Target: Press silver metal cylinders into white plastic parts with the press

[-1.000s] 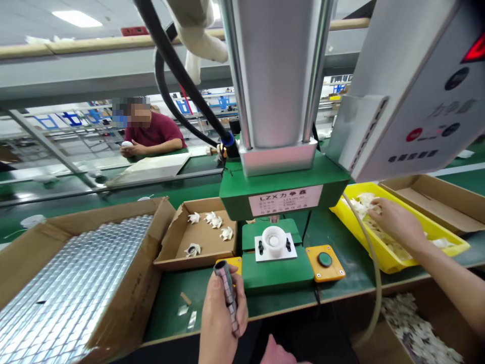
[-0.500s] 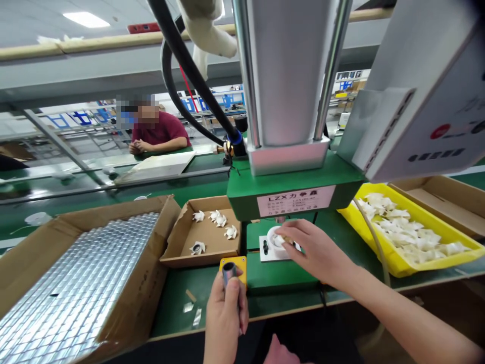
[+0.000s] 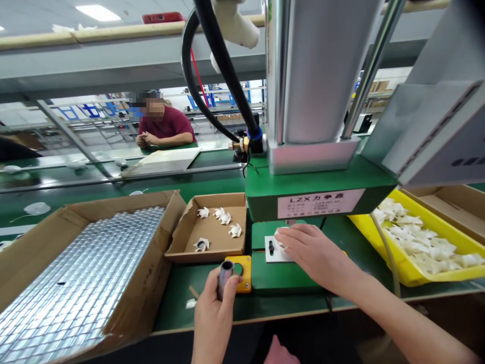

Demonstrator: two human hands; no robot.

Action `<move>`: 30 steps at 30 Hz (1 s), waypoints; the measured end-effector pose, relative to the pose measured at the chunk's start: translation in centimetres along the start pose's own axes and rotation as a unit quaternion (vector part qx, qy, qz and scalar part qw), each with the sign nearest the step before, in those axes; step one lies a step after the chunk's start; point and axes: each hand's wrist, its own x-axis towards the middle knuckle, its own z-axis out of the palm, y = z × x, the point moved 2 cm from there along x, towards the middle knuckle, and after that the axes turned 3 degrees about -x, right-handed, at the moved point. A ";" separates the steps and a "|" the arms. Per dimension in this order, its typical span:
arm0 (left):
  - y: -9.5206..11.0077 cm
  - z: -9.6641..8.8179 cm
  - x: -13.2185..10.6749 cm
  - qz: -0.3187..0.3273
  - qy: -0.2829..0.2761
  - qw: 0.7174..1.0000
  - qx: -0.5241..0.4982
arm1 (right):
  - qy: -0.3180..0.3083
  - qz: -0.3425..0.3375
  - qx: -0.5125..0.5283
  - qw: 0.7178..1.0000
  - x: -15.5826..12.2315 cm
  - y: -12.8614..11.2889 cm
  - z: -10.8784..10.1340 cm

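My left hand [image 3: 215, 303] is wrapped round a short grey metal tube [image 3: 227, 275], its open end pointing up, close to a yellow button box [image 3: 244, 284] with a green button. Under the press head, my right hand [image 3: 316, 253] reaches over a white round holder [image 3: 279, 236] on a white plate [image 3: 270, 257]. The fingers are bent together and cover most of that holder, so whatever they grip inside it is hidden. Above them stands the green and silver press [image 3: 318, 177].
To the left, a cardboard box [image 3: 131, 298] holds rows of metal tubes. A shallow carton [image 3: 212, 255] contains several white finned impellers [image 3: 235, 230]. On the right, a yellow bin [image 3: 417, 278] is full of white pieces. Across the line sits a person in a maroon shirt [image 3: 176, 124].
The view has shifted, and things appear farther right. My left hand has moved left with the tube, uncovering the green button. My right hand now lies lower and flatter over the holder.
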 end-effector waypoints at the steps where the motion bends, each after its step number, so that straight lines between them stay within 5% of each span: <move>1: -0.2 -0.2 0.2 0.011 -0.006 1.000 0.024 | 0.008 0.021 0.007 1.000 -0.7 0.1 0.1; 7: -2.0 -1.6 0.9 0.088 -0.033 0.977 0.190 | 0.112 0.160 0.028 0.980 -9.8 1.7 1.0; 12: -3.2 -1.3 0.7 0.221 -0.032 0.925 0.306 | 0.064 0.229 -0.033 0.971 -15.6 2.3 1.6; 21: -2.2 -0.5 0.7 0.317 -0.032 0.853 0.413 | 0.017 0.206 -0.070 0.976 -13.7 1.5 1.1; 30: -2.8 -0.5 1.0 0.249 -0.059 0.894 0.368 | 0.043 0.246 -0.038 0.967 -14.1 1.6 1.5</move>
